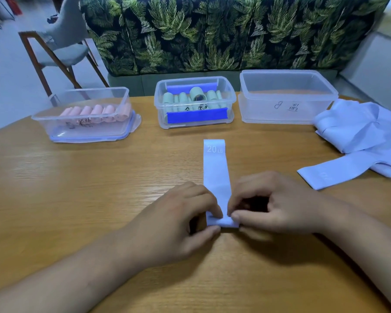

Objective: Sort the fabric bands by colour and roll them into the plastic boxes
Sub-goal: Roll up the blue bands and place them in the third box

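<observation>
Laid flat on table (pixel 77 199), lengthwise: blue band (pixel 216 168), just in front of green box (pixel 194 125), "20 LB" end toward it. Near end turned up into small roll, pinched at left edge by left hand (pixel 185 213), at right edge by right hand (pixel 273 204); fingers curled, thumbs against roll. Inside green box: green rolls (pixel 183 98). Left of green box: pink box (pixel 88 132) with pink rolls (pixel 97 111). Right of green box: empty box (pixel 287 109). Farther right of green box, and nearer: loose pile (pixel 359 132) of blue bands. Behind green box: leaf-print sofa (pixel 212 37); behind and left, chair (pixel 63 41).
</observation>
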`<state>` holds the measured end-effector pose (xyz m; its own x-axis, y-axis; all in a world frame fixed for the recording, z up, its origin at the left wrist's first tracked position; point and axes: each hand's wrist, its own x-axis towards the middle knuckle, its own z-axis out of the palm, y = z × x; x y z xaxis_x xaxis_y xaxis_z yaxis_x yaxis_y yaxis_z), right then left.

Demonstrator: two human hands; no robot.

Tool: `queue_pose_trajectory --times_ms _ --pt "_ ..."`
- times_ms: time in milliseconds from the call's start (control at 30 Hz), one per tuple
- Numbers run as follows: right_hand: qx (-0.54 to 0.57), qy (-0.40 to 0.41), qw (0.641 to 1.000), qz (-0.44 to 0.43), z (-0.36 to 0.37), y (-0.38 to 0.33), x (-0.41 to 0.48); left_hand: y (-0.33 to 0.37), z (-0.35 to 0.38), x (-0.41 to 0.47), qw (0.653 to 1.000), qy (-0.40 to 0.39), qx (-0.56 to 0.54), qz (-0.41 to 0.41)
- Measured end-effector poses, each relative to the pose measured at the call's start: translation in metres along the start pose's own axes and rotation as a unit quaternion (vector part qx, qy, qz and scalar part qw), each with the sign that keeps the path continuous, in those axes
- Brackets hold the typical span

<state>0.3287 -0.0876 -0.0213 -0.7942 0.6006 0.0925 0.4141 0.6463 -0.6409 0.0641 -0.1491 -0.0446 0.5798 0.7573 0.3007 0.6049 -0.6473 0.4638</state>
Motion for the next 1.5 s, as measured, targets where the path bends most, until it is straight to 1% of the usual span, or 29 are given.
queue_pose_trajectory --times_ms 33,167,233,300,367,433,500,567,633,733,800,933,1067,1133,1200,1267,1367,1500 --pt "0.002 -0.012 1.0 0.003 0.0 -0.002 -0.001 0.0 0.0 -0.001 1.0 0.001 -0.001 -0.005" --pt "-0.026 -0.012 1.0 -0.007 0.002 -0.004 0.0 0.001 0.0 0.0 1.0 -0.002 -0.002 -0.029" --pt "-0.026 -0.017 0.999 -0.014 0.002 -0.005 0.0 0.003 -0.003 0.001 0.999 -0.003 -0.026 -0.039" --pt "-0.031 -0.023 0.999 -0.019 0.003 -0.006 -0.001 -0.001 -0.007 0.003 0.997 0.015 -0.059 -0.053" --pt "-0.043 -0.016 0.999 -0.02 0.004 -0.007 -0.001 -0.013 -0.01 0.005 0.996 0.045 -0.026 -0.071" --pt "-0.048 0.008 0.999 -0.013 0.003 -0.007 -0.002 -0.026 -0.009 0.008 0.995 0.04 0.031 -0.083" --pt "-0.051 0.035 0.998 -0.009 0.0 -0.007 -0.002 -0.034 -0.007 0.014 0.994 0.033 0.051 -0.088" --pt "-0.055 0.047 0.997 -0.01 -0.004 -0.007 -0.002 -0.04 -0.009 0.028 0.993 0.049 0.048 -0.101" --pt "-0.06 0.046 0.997 -0.017 -0.004 -0.006 -0.001 -0.051 -0.014 0.05 0.987 0.077 0.035 -0.134" --pt "-0.058 0.047 0.997 -0.026 -0.002 -0.005 -0.001 -0.077 -0.019 0.085 0.974 0.102 0.052 -0.195" --pt "-0.055 0.049 0.997 -0.025 -0.001 -0.005 -0.001 -0.088 -0.018 0.1 0.969 0.096 0.054 -0.222" --pt "-0.06 0.059 0.996 -0.031 0.0 -0.004 0.0 -0.094 -0.017 0.115 0.968 0.081 0.048 -0.231" --pt "-0.087 0.099 0.991 -0.024 0.003 -0.005 0.002 -0.1 -0.018 0.122 0.966 0.121 0.039 -0.226" --pt "-0.114 0.118 0.986 -0.016 0.006 -0.005 0.006 -0.103 -0.017 0.122 0.962 0.14 0.053 -0.228" --pt "-0.123 0.113 0.986 -0.005 0.009 -0.003 0.007 -0.102 -0.015 0.12 0.96 0.138 0.085 -0.226" --pt "-0.106 0.092 0.99 0.001 0.011 -0.002 0.006 -0.097 -0.014 0.116 0.962 0.134 0.087 -0.221" --pt "-0.088 0.057 0.994 0.006 0.01 -0.004 0.002 -0.085 -0.013 0.098 0.972 0.13 0.102 -0.166" --pt "-0.041 0.03 0.999 0.017 0.003 -0.008 -0.002 -0.065 -0.01 0.065 0.992 0.059 0.093 -0.068"
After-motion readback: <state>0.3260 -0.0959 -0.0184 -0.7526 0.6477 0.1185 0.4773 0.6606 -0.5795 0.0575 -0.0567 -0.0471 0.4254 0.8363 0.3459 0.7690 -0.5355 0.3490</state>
